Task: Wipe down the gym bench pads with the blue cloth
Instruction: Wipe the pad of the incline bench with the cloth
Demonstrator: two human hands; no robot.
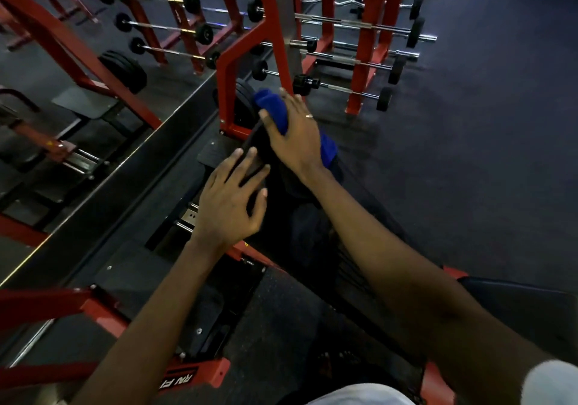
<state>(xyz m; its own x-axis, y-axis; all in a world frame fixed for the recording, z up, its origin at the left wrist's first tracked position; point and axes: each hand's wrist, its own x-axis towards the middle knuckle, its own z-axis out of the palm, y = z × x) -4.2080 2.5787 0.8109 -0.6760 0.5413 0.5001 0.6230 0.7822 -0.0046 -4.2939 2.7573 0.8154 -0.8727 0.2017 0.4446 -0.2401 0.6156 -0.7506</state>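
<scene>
Right hand [294, 135]: middle of the frame, thumb and fingers clamped round the blue cloth, holding it on the far end of the bench pad; a ring [309, 116] sits on one finger.
Left hand [230, 200]: just below and left of the right hand, fingers apart and straight, lying over the pad's left edge.
Blue cloth [275, 112]: bunched, sticking out above the right thumb and again at the right of the wrist.
Bench pad [294, 223]: black, running from the middle of the frame down between both forearms.
Red frame [230, 70]: upright just behind the cloth.
Barbells [359, 60]: racked in rows across the top.
Floor [484, 139]: dark, at right.
</scene>
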